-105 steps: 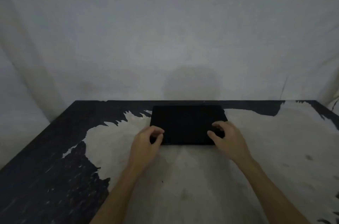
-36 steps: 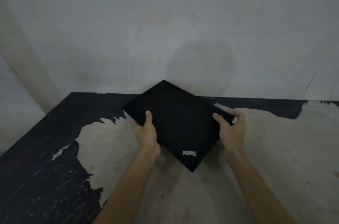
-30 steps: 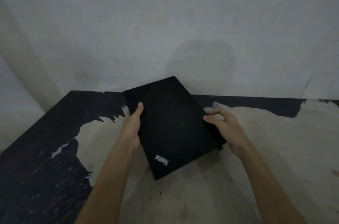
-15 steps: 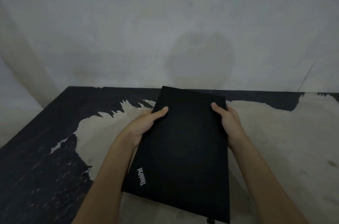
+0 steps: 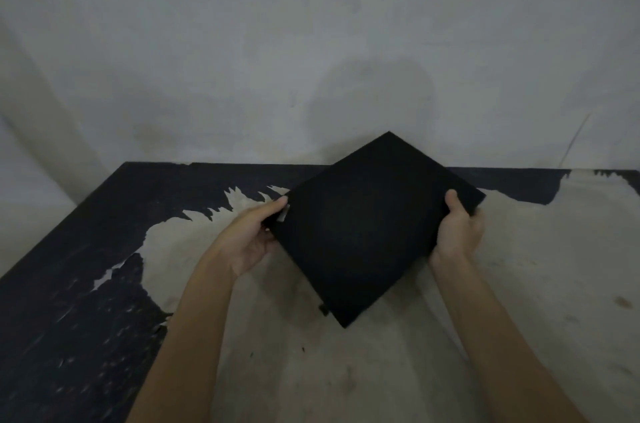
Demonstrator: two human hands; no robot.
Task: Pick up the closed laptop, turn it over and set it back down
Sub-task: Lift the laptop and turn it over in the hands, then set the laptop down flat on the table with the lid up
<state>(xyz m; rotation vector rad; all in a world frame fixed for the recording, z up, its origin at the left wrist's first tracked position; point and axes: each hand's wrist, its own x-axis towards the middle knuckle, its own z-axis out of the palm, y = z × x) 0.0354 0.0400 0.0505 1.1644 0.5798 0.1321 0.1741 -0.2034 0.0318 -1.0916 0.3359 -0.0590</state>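
The closed black laptop (image 5: 367, 225) is held in the air above the table (image 5: 104, 284), turned like a diamond with one corner pointing down toward me and one up against the wall. My left hand (image 5: 254, 235) grips its left corner, thumb on top near a small pale mark. My right hand (image 5: 457, 228) grips the right edge near the far corner, thumb over the top face. The side facing me is plain black; no logo shows. Its underside is hidden.
The table is worn, black paint on the left and along the back, bare pale surface (image 5: 346, 370) under and in front of the laptop. A grey wall (image 5: 311, 41) stands right behind the table's far edge.
The laptop was lifted off the table and rotated in my hands. Half a second ago it lay lengthwise toward me with the logo showing; now it is diamond-oriented, farther away, logo out of sight.
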